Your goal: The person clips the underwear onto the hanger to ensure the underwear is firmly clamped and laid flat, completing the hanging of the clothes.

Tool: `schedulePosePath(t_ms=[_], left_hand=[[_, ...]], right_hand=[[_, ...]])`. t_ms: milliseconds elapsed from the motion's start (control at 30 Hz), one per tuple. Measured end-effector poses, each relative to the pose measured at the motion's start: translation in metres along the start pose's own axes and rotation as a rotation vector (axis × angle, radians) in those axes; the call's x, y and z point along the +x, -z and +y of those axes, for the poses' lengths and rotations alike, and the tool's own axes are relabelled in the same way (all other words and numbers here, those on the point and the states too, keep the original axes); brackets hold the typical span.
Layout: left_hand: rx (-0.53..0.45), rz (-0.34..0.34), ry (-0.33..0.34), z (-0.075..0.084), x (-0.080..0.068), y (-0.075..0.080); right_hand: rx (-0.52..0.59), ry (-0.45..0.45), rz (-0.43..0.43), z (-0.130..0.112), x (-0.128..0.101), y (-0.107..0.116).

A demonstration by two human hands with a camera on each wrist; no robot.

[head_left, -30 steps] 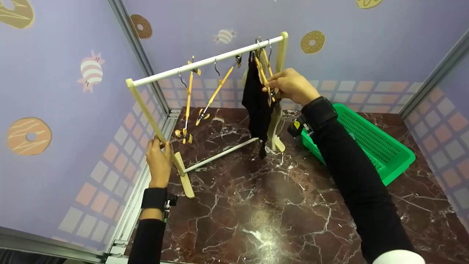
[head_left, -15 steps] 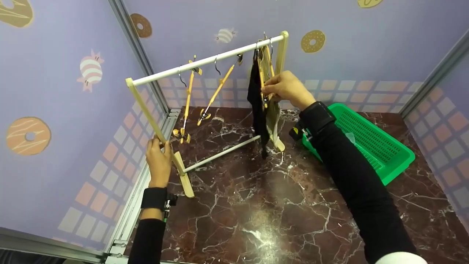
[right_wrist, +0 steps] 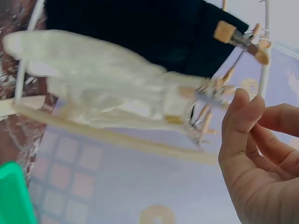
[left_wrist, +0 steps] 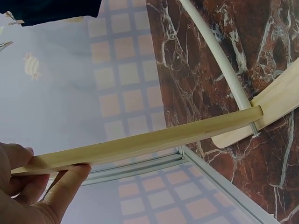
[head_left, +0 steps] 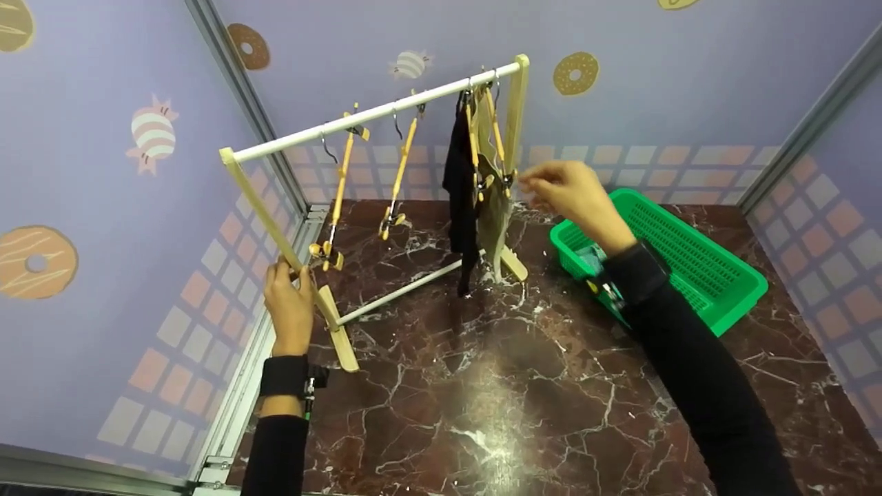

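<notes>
A small wooden clothes rack (head_left: 258, 196) with a white top rail (head_left: 372, 111) stands on the marble table. My left hand (head_left: 288, 306) grips its near slanted post (left_wrist: 140, 142), fingers curled round the wood. Two bare clip hangers (head_left: 337, 193) dangle from the rail's middle. At the far end hang a black sock (head_left: 460, 182) and a cream sock (head_left: 493, 207) on clip hangers. My right hand (head_left: 572, 193) hovers just right of the cream sock (right_wrist: 107, 84), fingers loosely bent, holding nothing.
A green plastic basket (head_left: 689, 262) sits on the table at the right, behind my right forearm. Purple walls with doughnut prints close in the left and back. The marble tabletop (head_left: 496, 386) stretches toward me.
My right hand has let go of the hanger holding the cream sock and drawn back to the right. The two socks now hang free. My left hand stays on the post.
</notes>
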State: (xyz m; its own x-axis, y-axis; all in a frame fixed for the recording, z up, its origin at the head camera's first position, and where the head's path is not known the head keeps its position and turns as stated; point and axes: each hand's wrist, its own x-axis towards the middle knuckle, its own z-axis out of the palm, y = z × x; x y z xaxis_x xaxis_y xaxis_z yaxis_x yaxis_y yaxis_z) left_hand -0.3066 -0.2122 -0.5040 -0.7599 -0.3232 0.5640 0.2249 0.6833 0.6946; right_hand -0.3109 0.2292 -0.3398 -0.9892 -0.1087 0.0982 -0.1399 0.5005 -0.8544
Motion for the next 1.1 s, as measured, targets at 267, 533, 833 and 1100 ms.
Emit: schedulePosePath(t_ms=[267,533,833,1100], left_hand=[[-0.005,-0.013,0.02,0.002,0.0,-0.002],[0.005,-0.01,0.003,0.003,-0.002,-0.007],[0.004,-0.223,0.199,0.02,-0.004,0.006],[0.001,-0.351,0.241,0.039,-0.063,-0.008]], right_hand=[[-0.014,-0.041,-0.055,0.079,-0.057,-0.009],[-0.01,-0.097,-0.032,0.139,-0.114,-0.03],[0.003,-0.209,0.105,0.189,-0.158,-0.063],[0.083,-0.332,0.245,0.228,-0.195,-0.08]])
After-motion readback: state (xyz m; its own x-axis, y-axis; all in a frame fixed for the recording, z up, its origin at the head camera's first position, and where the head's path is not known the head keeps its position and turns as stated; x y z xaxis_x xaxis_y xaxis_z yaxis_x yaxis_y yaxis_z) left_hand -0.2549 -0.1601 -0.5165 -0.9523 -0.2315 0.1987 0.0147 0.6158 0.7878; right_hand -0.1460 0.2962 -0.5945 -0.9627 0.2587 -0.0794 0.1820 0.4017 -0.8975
